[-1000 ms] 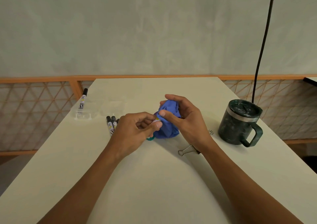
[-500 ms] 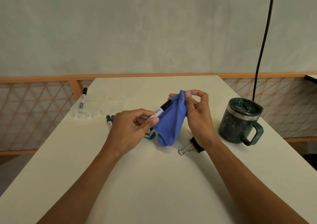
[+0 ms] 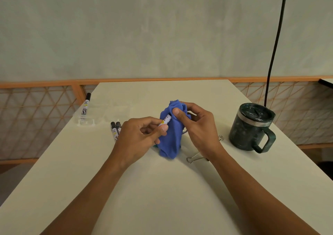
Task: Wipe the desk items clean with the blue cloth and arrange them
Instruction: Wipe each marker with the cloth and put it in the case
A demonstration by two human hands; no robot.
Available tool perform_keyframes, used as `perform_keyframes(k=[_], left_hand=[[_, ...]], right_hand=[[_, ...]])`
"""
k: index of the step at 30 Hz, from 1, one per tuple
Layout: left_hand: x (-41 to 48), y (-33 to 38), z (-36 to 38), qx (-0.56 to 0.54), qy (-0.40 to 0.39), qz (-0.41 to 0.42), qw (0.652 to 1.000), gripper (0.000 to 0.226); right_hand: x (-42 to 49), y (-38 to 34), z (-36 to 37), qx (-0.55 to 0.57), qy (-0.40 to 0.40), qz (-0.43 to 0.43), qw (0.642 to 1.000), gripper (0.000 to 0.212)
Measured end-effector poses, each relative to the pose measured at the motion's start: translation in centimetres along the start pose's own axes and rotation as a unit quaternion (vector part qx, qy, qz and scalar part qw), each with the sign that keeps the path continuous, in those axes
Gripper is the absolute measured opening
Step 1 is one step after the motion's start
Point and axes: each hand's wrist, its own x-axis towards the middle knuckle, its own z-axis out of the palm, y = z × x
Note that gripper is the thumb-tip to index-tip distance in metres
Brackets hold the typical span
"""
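Nearest in, both forearms reach out over the bench, and a binder clip lies right by the right wrist.

Then the action. The left hand pinches the white barrel of a marker between thumb and fingertips, so that grip is closed on the marker. The right hand has its grip on the blue cloth. Its thumb presses the fabric over the marker's upper end, and the rest hangs down to the bench.

What changed: half a second ago the marker's black end was poking out in the open and the cloth just dangled from the right fingertips. Now it's bunched back over that end, same as a second ago. So I read this as a back-and-forth rub, still mid-wipe on this one marker and not the put-down yet.

Further out, two markers lie side by side just left of the left hand. The dark mug sits off to the right, with a small clip between it and the right hand. None of those have shifted.

Far left, a clear tray carries another marker, so that's probably where the wiped ones end up.
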Motion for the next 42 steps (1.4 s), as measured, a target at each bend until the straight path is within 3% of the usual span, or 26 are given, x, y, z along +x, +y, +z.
perform_keyframes(k=[5, 11, 19, 24, 27, 30, 34, 42], left_hand=[[0.1, 0.2, 0.5, -0.029, -0.055, -0.027, 0.998, 0.015], [0.2, 0.9, -0.3, -0.127, -0.069, -0.092, 0.985, 0.027], [0.0, 1.3, -0.1, -0.093, 0.000, -0.065, 0.994, 0.010], [-0.2, 1.5, -0.3, -0.048, 0.042, -0.050, 0.997, 0.014], [-0.1, 1.1, -0.2, -0.048, 0.033, -0.047, 0.997, 0.016], [-0.1, 0.9, 0.0, -0.050, 0.018, -0.048, 0.997, 0.011], [-0.1, 1.4, 0.3, -0.077, -0.013, -0.057, 0.995, 0.009], [0.0, 1.6, -0.2, -0.130, -0.006, -0.097, 0.987, 0.016]], right_hand=[[0.3, 0.7, -0.1, -0.051, 0.068, -0.007, 0.996, 0.013], [0.9, 0.5, -0.6, 0.063, 0.090, 0.045, 0.993, 0.031], [0.7, 0.2, -0.7, 0.066, 0.043, 0.050, 0.996, 0.027], [0.5, 0.1, -0.7, 0.066, 0.028, 0.047, 0.996, 0.026], [0.1, -0.1, -0.2, 0.030, 0.008, 0.004, 0.999, 0.019], [0.3, 0.2, 0.1, -0.051, 0.037, -0.029, 0.998, 0.012], [0.5, 0.3, 0.2, -0.089, 0.083, -0.016, 0.992, 0.020], [0.9, 0.1, -0.8, 0.091, 0.100, 0.111, 0.985, 0.038]])
